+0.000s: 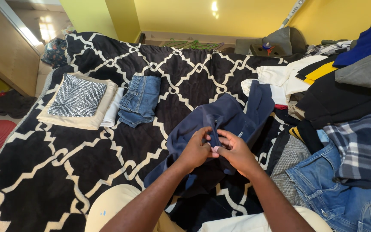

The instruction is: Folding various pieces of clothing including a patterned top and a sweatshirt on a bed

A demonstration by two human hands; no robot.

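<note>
A dark blue jacket [220,124] lies crumpled on the black and white blanket [65,172], close to the near edge and a bit right of the middle. Both hands meet at the middle of it. The left hand [196,150] pinches a fold of the blue cloth with closed fingers. The right hand [237,152] is closed too, and its finger and thumb squeeze the same little strip of cloth, so the two hands touch each other there. One sleeve of the jacket reaches up toward the far right. On the right edge of the blanket sits a big heap of clothes [344,99], with white, black, yellow and grey pieces. A checked shirt [361,146] and blue jeans [336,193] lie at the near right corner, just beside the jacket. Toward the far left of the blanket lie folded denim shorts [140,101]. Left of them is a folded pile, with a patterned blue and white cloth [77,96] on top of a cream one [86,122]. Green hangers [190,44] lie past the far edge.
</note>
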